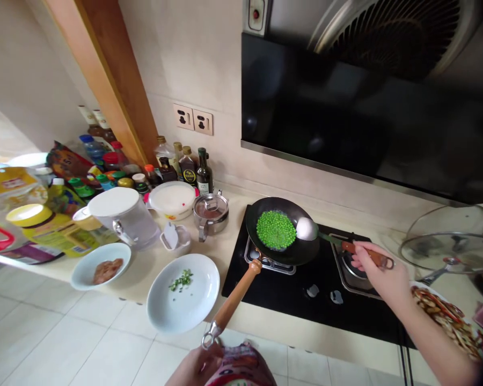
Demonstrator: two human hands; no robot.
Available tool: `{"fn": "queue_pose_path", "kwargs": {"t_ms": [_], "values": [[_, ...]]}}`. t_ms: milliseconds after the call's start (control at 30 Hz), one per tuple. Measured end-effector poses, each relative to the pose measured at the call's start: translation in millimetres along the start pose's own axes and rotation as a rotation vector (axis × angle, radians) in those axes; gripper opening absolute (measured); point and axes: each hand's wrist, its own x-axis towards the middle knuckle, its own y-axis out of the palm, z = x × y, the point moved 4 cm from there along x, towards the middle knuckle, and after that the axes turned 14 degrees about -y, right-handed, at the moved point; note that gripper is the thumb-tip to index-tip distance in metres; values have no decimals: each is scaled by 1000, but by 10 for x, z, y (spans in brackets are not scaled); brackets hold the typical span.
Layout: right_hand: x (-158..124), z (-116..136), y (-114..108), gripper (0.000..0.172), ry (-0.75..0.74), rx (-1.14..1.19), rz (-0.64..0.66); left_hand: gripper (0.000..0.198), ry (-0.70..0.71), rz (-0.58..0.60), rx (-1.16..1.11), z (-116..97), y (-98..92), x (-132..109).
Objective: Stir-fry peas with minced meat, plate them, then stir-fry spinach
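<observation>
A black wok with green peas sits on the left burner of the black gas stove. My right hand is closed round the wooden handle of a metal ladle, whose bowl rests at the wok's right rim. The wok's long wooden handle points toward me. My left hand shows at the bottom edge, just below the handle's metal ring, fingers curled; whether it touches the ring is unclear.
A white plate with chopped green onion and a bowl of raw meat sit left of the stove. Behind them are a white kettle, a lidded steel pot and several sauce bottles. Glass lids and a plate of cooked food lie at right.
</observation>
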Motion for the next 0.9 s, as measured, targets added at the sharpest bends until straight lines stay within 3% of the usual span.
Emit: {"fn": "queue_pose_path", "kwargs": {"t_ms": [100, 200, 367, 500, 700, 800, 900], "values": [[-58, -227, 362, 47, 202, 325, -94, 39, -25, 18, 3, -20, 103, -40], [-167, -207, 609, 47, 202, 475, -73, 40, -17, -34, 4, -108, 130, -94], [-366, -108, 496, 45, 142, 479, 26, 39, -32, -106, 57, -194, 197, -74], [-459, -365, 457, 49, 241, 587, 57, 33, -23, -140, 60, -233, 349, 13], [-387, -778, 542, 49, 360, 671, -136, 30, -58, -175, 46, -311, 595, 63], [-309, -868, 543, 47, 410, 712, -141, 29, -68, -170, 50, -368, 670, 21], [-211, -894, 476, 40, 364, 641, -159, 31, -80, -158, 12, -400, 721, -36]]}}
